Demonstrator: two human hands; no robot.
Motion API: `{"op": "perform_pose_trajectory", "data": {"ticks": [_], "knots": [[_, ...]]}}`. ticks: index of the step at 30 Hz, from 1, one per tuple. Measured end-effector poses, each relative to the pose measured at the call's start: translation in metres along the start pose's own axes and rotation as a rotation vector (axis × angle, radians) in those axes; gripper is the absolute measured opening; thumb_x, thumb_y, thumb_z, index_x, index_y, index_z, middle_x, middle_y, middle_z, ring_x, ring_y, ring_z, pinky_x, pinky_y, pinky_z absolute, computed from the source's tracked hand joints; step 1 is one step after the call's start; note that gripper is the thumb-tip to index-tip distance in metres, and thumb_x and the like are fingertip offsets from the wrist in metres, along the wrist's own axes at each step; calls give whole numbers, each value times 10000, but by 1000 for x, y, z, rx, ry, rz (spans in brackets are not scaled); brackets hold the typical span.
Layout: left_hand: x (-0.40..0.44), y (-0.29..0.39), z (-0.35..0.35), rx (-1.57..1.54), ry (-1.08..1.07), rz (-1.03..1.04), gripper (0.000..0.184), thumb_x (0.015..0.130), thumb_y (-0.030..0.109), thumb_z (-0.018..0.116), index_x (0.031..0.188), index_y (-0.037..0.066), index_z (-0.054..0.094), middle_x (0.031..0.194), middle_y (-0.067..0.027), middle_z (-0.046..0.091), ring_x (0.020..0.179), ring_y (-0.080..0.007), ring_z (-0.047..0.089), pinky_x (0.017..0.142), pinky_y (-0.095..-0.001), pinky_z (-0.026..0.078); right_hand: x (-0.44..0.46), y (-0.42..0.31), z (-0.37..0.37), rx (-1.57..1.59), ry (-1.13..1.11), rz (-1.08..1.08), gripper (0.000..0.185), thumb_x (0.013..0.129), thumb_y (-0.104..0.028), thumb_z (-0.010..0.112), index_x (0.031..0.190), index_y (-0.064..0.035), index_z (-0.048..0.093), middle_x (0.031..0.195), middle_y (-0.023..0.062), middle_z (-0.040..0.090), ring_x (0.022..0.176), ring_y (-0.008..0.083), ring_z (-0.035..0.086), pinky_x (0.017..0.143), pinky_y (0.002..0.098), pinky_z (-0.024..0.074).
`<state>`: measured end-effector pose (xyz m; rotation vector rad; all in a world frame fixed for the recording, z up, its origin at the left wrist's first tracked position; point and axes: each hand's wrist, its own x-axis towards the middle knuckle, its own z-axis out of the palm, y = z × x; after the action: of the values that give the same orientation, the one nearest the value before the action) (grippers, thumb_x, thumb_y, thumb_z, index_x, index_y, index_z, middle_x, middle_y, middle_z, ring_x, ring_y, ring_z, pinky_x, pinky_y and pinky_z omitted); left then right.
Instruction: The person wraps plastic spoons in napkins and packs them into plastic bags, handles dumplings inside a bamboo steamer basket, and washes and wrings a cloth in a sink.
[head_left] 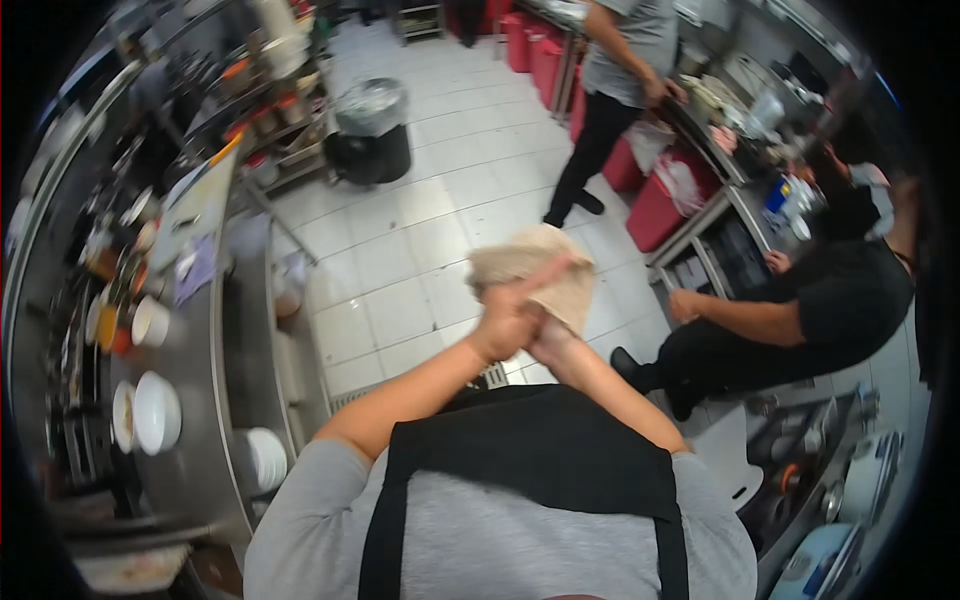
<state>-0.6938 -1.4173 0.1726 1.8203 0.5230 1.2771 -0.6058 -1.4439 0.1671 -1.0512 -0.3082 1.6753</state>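
Observation:
A beige cloth [540,265] is held out in front of my chest, over the tiled floor. My left hand [508,318] lies against the cloth's near left side, with a finger stretched across it. Close beside it, my right hand [552,338] grips the cloth's lower edge, its fingers partly hidden under the fabric. The two hands touch or nearly touch, and both are somewhat blurred.
A steel counter [190,400] with white bowls [158,412] runs along the left. Ahead stands a black bin [370,155]. One person [620,60] stands ahead right; another in black [850,300] is bent at the right, near red bins [665,205].

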Motion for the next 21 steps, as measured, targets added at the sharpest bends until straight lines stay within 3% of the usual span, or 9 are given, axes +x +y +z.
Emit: {"op": "perform_pose_trajectory", "data": {"ticks": [3, 5, 6, 10, 14, 16, 18, 20, 21], "knots": [[51, -31, -23, 39, 150, 158, 709, 922, 575, 299, 1330, 10, 427, 1166, -190, 580, 1077, -288, 549, 937, -374, 397, 26, -33, -1, -69, -504, -510, 449, 977, -260, 340, 1367, -37, 319, 1383, 77, 386, 1278, 200, 356, 1082, 368, 241], [89, -54, -5, 359, 470, 298, 597, 943, 514, 337, 1181, -1, 522, 1003, -138, 612, 918, -256, 574, 843, -358, 434, 44, -44, 15, -261, -531, -445, 536, 993, -261, 331, 1427, 7, 169, 1493, 88, 191, 1377, 178, 154, 1117, 325, 113], [97, -84, -19, 314, 391, 272, 550, 955, 480, 349, 1111, -7, 549, 946, -111, 614, 865, -230, 574, 803, -343, 448, 44, -63, 23, -485, -529, -462, 582, 990, -287, 352, 1434, 10, 124, 1507, 98, 134, 1390, 177, 90, 1115, 304, 85], [124, -155, -55, -178, 265, -231, 451, 979, 394, 352, 998, -7, 558, 862, -50, 588, 809, -163, 553, 737, -298, 455, 112, -93, 35, -417, -604, -436, 649, 968, -338, 407, 1440, -5, 109, 1487, 107, 179, 1377, 189, 142, 1108, 323, 135], [185, -190, -91, -133, 154, -257, 434, 970, 388, 389, 1013, -11, 553, 903, -66, 584, 824, -151, 547, 737, -282, 453, 199, -113, 34, -272, -675, -344, 637, 956, -367, 427, 1430, -19, 181, 1436, 111, 291, 1326, 202, 283, 1065, 343, 256], [217, -198, -108, 23, 88, -185, 450, 955, 419, 416, 1041, -9, 527, 905, -50, 560, 813, -123, 526, 714, -269, 451, 251, -134, 1, -282, -456, -188, 577, 942, -449, 411, 1348, -41, 368, 1373, 111, 395, 1234, 233, 424, 966, 389, 388], [242, -174, -122, 296, -307, -167, 488, 891, 413, 521, 1157, 5, 498, 1093, -147, 556, 948, -244, 578, 827, -341, 457, 265, -146, 0, -56, -42, -119, 621, 901, -563, 407, 1327, -112, 422, 1330, 117, 447, 1224, 208, 427, 960, 404, 380], [278, -101, -128, 812, -886, -231, 475, 799, 366, 618, 1141, 44, 545, 1141, -226, 523, 1016, -339, 559, 839, -371, 463, 273, -155, 14, 243, -6, -2, 577, 912, -555, 368, 1281, -122, 462, 1260, 79, 503, 1148, 216, 476, 931, 410, 397], [289, -91, -129, 759, -860, -193, 396, 793, 285, 619, 1104, 44, 570, 1121, -216, 527, 1010, -339, 556, 828, -366, 463, 281, -147, 11, 338, -332, -87, 539, 856, -531, 476, 1193, -111, 508, 1170, 69, 544, 1088, 232, 500, 916, 418, 398]]}}
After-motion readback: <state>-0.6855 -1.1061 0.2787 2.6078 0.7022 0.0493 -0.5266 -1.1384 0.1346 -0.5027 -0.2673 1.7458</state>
